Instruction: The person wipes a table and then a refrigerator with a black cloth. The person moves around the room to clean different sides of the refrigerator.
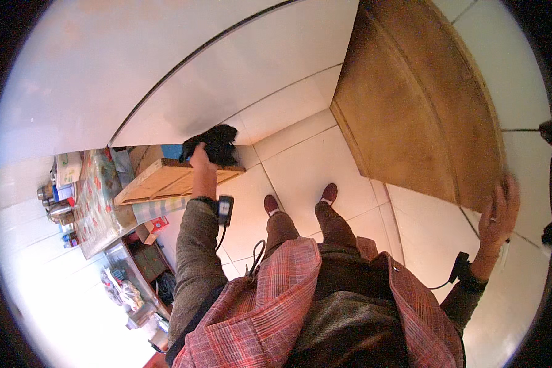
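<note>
My left hand (202,158) grips a black cloth (216,142), which bunches beyond the fingers near the tiled wall, just above the top edge of a wooden board or frame (175,180). At the far right my right hand (501,209) is slightly blurred, its fingers spread by the outer edge of a brown wooden door (409,106). Nothing shows in that hand, and whether it touches the door I cannot tell.
A table with a patterned cover (92,202) stands at the left, with containers along its far side. Nearer me is a shelf unit (135,269) holding bags and small things. A small red box (158,224) lies beside it. White tiled walls and a tiled floor (299,161) surround my feet.
</note>
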Available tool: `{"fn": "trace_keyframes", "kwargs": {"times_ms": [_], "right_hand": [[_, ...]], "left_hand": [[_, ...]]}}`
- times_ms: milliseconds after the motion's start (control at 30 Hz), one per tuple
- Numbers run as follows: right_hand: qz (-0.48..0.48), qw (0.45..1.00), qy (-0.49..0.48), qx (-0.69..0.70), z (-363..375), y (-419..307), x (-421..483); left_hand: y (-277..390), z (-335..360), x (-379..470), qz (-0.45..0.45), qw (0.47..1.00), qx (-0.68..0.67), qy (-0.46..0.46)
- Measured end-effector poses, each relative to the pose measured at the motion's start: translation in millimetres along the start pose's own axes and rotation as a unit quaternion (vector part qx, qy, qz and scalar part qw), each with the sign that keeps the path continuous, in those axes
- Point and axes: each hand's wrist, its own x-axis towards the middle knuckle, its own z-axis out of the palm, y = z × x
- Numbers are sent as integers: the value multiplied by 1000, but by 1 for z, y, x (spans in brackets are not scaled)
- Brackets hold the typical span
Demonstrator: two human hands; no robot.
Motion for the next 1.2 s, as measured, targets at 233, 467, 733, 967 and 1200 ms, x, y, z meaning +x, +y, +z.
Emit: {"fn": "trace_keyframes", "kwargs": {"times_ms": [233,467,733,967,1200], "right_hand": [[246,879,-178,367,58,-178,-23],[242,545,-415,687,117,-396,-25],[75,540,-696,467,156,-362,-196],[233,411,-763,441,142,-350,-280],[121,394,-790,453,155,-321,-269]], "left_hand": [[-45,-49,-104,-46,842,397,-363],[-69,-90,-151,-180,680,225,-674],[-170,-331,-17,-83,304,719,-619],[-191,-418,-67,-28,437,658,-612],[-203,-404,-92,-30,438,650,-621]]}}
